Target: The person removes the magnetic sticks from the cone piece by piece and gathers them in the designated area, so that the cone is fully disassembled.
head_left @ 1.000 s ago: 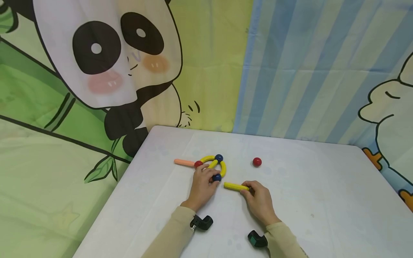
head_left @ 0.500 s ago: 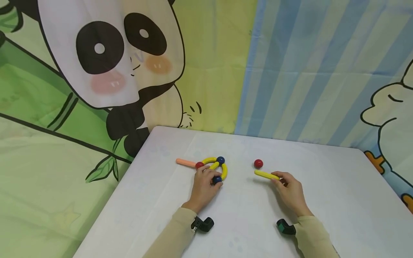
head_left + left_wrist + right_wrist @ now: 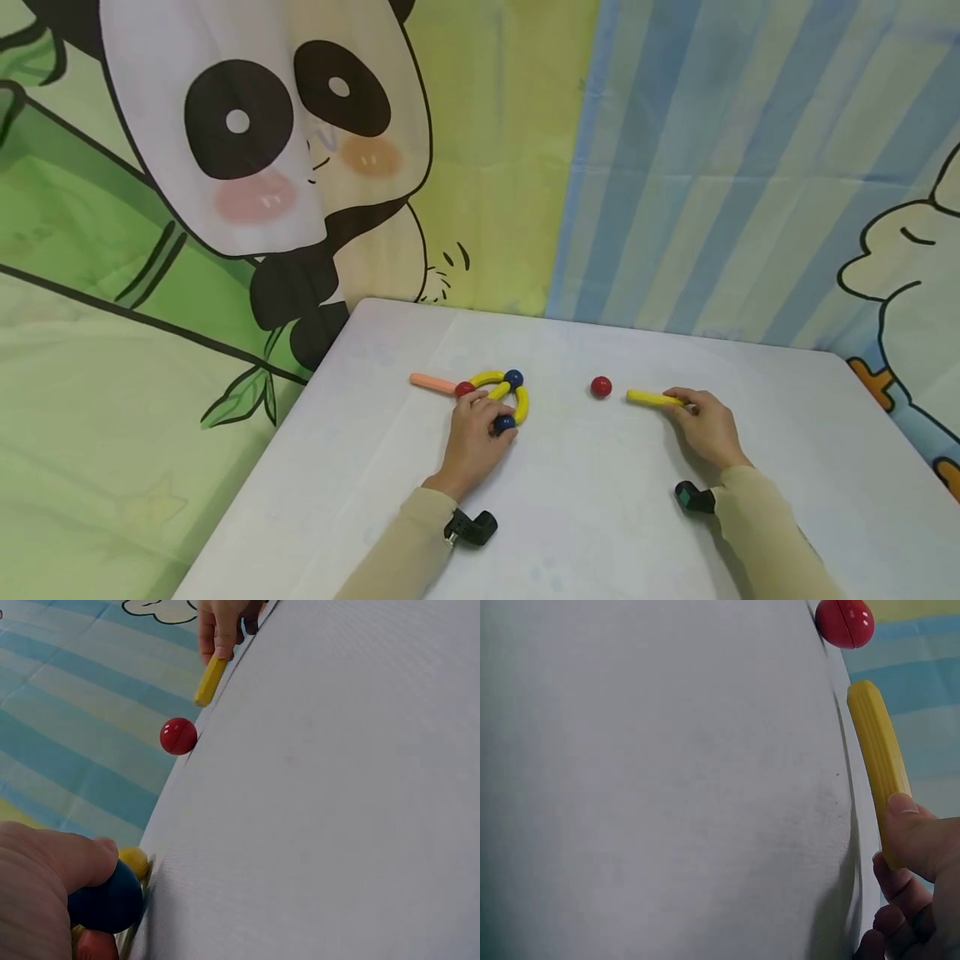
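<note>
Left of the middle of the white table, my left hand [image 3: 474,442] grips a blue ball [image 3: 505,423] between thumb and fingers. That ball belongs to a joined figure of yellow curved rods [image 3: 522,406], a second blue ball [image 3: 513,378] and a red ball [image 3: 464,389]. A light orange stick [image 3: 432,383] points left from the red one. Part of the figure is hidden under the hand. To the right, my right hand [image 3: 711,429] pinches a straight, ridged yellow stick [image 3: 875,739] by one end. Its free end points toward a loose red ball [image 3: 601,387], with a gap between them.
The white table [image 3: 585,500] has its far edge against a cloth backdrop [image 3: 495,167] printed with a panda and stripes. Each wrist wears a black camera, such as the one on the left wrist [image 3: 472,527].
My right hand has carried the yellow stick away from the joined figure, to the right and farther back, past the loose red ball. The left hand has stayed at the blue ball.
</note>
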Available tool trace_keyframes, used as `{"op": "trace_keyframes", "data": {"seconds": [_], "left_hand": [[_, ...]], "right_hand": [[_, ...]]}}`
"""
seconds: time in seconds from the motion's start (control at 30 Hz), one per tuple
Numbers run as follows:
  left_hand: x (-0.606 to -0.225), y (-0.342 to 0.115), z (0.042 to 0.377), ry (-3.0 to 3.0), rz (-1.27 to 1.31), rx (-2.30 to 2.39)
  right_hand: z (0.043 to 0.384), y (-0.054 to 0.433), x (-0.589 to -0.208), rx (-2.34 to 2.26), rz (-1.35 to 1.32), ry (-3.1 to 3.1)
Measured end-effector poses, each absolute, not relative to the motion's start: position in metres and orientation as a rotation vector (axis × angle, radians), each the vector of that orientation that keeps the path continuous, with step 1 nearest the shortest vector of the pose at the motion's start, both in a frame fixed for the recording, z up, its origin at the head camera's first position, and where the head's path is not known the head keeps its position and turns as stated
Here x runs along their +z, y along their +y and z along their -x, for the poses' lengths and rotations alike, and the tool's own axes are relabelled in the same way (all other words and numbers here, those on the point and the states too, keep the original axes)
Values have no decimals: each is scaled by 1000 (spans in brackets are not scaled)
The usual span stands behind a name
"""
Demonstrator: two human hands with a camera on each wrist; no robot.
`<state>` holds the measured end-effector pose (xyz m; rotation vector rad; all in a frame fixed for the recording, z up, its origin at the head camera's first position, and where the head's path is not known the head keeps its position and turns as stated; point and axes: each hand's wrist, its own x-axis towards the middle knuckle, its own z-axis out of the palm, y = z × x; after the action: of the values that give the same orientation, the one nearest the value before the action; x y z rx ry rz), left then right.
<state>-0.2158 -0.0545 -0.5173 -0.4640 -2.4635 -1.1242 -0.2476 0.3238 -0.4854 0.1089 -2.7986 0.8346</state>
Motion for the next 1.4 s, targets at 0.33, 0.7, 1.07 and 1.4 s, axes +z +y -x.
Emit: {"op": "trace_keyframes", "data": {"seconds": [0.33, 0.7, 1.07, 1.4], "left_hand": [[-514, -56, 213, -2507, 452, -1137], [-515, -56, 214, -2503, 449, -1112], [-511, -57, 213, -2468, 553, -1180], [-512, -56, 209, -2507, 773, -1247]], "right_hand": [[262, 330, -486, 830, -81, -2888], [264, 331, -492, 856, -17, -2843], [234, 270, -495, 1012, 272, -2275], [209, 180, -498, 1157, -227, -2309]]}}
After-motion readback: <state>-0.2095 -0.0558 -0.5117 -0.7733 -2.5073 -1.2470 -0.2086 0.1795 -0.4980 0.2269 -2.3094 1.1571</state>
